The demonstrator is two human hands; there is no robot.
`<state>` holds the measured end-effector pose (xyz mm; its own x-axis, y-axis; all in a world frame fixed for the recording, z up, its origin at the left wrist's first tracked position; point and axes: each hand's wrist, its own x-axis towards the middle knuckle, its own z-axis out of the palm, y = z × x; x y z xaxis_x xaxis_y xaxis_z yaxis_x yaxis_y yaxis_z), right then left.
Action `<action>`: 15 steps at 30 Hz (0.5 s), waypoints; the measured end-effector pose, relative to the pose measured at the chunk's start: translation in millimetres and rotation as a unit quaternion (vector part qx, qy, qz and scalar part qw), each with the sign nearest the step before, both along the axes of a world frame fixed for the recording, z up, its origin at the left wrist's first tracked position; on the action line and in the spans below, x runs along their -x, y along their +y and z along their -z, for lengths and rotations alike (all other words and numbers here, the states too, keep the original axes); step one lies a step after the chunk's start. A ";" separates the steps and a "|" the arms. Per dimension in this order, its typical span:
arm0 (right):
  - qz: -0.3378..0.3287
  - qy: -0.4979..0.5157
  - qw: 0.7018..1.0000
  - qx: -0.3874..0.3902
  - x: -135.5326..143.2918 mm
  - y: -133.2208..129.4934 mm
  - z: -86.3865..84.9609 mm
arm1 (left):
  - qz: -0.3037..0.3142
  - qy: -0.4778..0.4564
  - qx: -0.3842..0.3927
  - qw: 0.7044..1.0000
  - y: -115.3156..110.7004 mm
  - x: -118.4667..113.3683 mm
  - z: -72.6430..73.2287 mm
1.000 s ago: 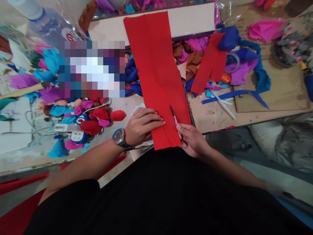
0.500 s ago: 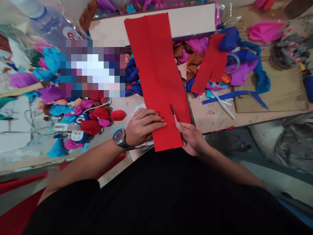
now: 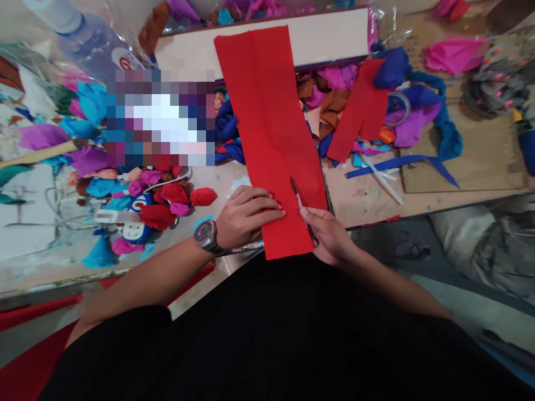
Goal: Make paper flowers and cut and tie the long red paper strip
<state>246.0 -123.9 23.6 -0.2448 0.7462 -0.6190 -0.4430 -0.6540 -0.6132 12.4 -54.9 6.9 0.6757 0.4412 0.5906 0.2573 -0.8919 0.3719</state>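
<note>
A long red sheet (image 3: 271,128), paper or cloth, lies lengthwise in front of me with a faint crease down it. Its near end hangs over the table's front edge. My left hand (image 3: 246,216), with a watch on the wrist, rests on the sheet's left side, fingers stretched out flat. At the right side, my right hand (image 3: 330,234) pinches a thin paintbrush (image 3: 296,192) with a dark pointed tip and a pale handle. The tip points away from me over the red surface; whether it touches is unclear. The lower fingers of my right hand are partly hidden.
A white box (image 3: 330,36) lies behind the sheet. Crumpled coloured pieces, a power strip (image 3: 136,231) and a bottle (image 3: 94,44) crowd the left. On the right are a tape ring (image 3: 397,108), a blue strip (image 3: 388,165) and cardboard (image 3: 468,161).
The view has shifted very slightly. Both hands, the brush and the red sheet stay in nearly the same positions.
</note>
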 end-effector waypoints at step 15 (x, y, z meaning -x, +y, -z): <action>0.022 0.034 0.999 -0.009 -1.4 -7.7 -3.6 | -0.004 -0.002 0.007 1.000 0.4 0.5 1.7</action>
<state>247.4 -131.6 27.2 -0.2524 0.7686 -0.5879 -0.5122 -0.6215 -0.5927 11.9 -54.6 5.2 0.6696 0.4544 0.5875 0.2630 -0.8848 0.3846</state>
